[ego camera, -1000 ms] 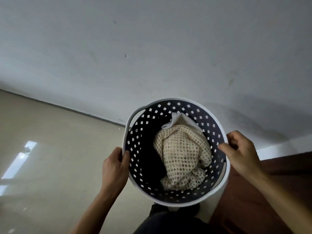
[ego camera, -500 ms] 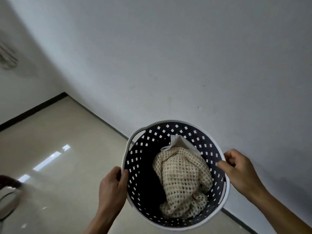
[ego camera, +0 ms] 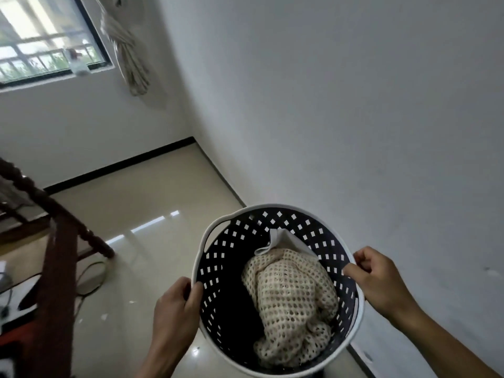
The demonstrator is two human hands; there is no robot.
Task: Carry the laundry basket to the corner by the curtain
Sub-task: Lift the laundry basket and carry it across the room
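Laundry basket (ego camera: 218, 271), round with a white rim and dark perforated walls, is held off the glossy tiled floor (ego camera: 152, 214) between both hands, close to the white wall (ego camera: 354, 118) on the right; left hand (ego camera: 174, 309) has its grip closed on the near-left rim, thumb inside the wall and fingers outside; right hand (ego camera: 379, 279) has its grip closed on the right rim, thumb hooked over the edge; inside the basket lies a cream open-mesh knit garment (ego camera: 291, 304) with a white cloth (ego camera: 283, 240) peeking out above it; ahead, the corner of the room is in view, with a knotted beige curtain (ego camera: 128, 55) hanging beside a barred window (ego camera: 46, 36); dark wooden furniture (ego camera: 57, 257) stands at the left, a cable (ego camera: 90, 279) looping on the floor beside it.
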